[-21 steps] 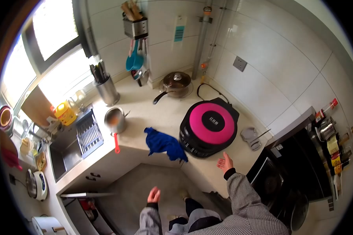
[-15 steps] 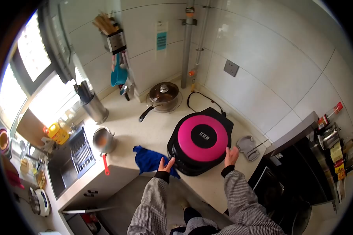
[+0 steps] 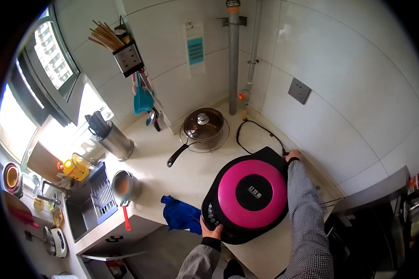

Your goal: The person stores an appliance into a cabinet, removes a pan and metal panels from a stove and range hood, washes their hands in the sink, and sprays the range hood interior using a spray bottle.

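Note:
A round electric pan (image 3: 252, 193) with a pink lid and black rim sits on the counter. My left hand (image 3: 211, 229) grips its front left edge beside the control buttons, thumb on top. At the back right, near the cord, my right hand (image 3: 292, 154) is against the pan's rear edge; its fingers are partly hidden. The black cord (image 3: 260, 122) loops behind the appliance. Just left of my left hand lies a crumpled blue cloth (image 3: 181, 215).
A lidded glass pot (image 3: 203, 128) stands at the back. Farther left are a small saucepan (image 3: 125, 186) with a red handle, a knife holder (image 3: 118, 142) and the sink (image 3: 79, 214). A wall socket (image 3: 299, 90) is at the right, above the dark stove (image 3: 368, 232).
Both hands have come to the pink-lidded pan, the left to its front left edge, the right to its far right corner. The view has shifted closer to the counter.

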The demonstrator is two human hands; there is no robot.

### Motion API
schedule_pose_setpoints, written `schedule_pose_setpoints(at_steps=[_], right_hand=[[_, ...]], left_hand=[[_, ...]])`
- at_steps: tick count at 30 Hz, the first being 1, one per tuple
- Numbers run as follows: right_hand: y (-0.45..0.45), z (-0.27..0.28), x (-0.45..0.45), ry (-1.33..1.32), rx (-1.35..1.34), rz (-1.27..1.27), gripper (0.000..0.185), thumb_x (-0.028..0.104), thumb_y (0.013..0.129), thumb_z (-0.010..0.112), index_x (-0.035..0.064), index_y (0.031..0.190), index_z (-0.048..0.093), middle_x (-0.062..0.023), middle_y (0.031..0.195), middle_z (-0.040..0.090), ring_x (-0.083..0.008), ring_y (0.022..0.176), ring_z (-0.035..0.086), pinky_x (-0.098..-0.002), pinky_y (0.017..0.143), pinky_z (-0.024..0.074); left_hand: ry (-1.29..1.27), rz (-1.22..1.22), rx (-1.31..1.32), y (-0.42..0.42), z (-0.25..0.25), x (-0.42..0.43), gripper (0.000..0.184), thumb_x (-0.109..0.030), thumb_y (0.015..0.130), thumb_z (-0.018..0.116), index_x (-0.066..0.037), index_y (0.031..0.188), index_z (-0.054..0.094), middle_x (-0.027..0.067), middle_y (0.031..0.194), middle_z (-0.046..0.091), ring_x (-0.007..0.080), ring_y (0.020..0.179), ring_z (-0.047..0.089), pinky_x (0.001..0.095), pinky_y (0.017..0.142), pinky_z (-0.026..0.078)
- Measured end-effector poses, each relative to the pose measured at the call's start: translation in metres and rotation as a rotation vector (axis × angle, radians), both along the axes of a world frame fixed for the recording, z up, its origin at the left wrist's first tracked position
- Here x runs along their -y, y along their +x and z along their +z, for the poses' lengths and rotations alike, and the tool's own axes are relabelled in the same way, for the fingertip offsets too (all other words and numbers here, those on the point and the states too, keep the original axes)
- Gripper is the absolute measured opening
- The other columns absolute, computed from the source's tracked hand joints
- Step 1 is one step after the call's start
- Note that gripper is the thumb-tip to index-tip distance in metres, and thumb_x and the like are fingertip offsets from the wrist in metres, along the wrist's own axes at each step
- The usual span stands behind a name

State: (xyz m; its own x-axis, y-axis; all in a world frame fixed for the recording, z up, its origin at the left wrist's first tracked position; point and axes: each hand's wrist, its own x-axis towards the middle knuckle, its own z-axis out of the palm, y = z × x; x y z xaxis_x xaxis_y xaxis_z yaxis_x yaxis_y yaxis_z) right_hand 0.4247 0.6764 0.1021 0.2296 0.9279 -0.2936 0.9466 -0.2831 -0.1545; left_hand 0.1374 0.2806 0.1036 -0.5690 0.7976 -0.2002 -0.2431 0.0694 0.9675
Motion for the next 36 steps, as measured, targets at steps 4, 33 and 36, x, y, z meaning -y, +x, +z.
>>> schedule_pose_setpoints(at_steps=[4, 33, 36], right_hand=[[0.01, 0.006, 0.009, 0.041, 0.141, 0.148, 0.053, 0.035, 0.073, 0.068, 0.0012, 0.112, 0.054, -0.0185, 0.109, 0.054, -0.0332, 0.101, 0.054, -0.0408, 0.087, 0.0461], [-0.049, 0.045, 0.48, -0.194, -1.656, -0.557, 0.058, 0.047, 0.077, 0.057, 0.0046, 0.116, 0.05, -0.0066, 0.111, 0.057, -0.0225, 0.097, 0.054, -0.0348, 0.074, 0.044], [-0.047, 0.055, 0.528, -0.174, -1.612, -0.585, 0.06, 0.044, 0.077, 0.059, 0.0024, 0.119, 0.047, -0.0098, 0.115, 0.054, -0.0252, 0.104, 0.051, -0.0367, 0.086, 0.041]], left_hand=[[-0.044, -0.001, -0.093, -0.002, -0.009, 0.003, 0.077, -0.003, 0.057, 0.066, -0.001, 0.126, 0.034, 0.0145, 0.113, 0.05, 0.0249, 0.103, 0.052, 0.033, 0.088, 0.043], [-0.713, -0.153, -0.08, 0.054, 0.072, 0.112, 0.08, -0.036, 0.053, 0.073, -0.006, 0.123, 0.049, 0.033, 0.134, 0.025, 0.042, 0.112, 0.042, 0.0379, 0.099, 0.035], [-0.505, -0.031, -0.041, 0.065, 0.061, 0.172, 0.083, -0.031, 0.057, 0.069, -0.021, 0.134, 0.039, 0.0329, 0.129, 0.032, 0.0436, 0.114, 0.037, 0.0413, 0.099, 0.035]])
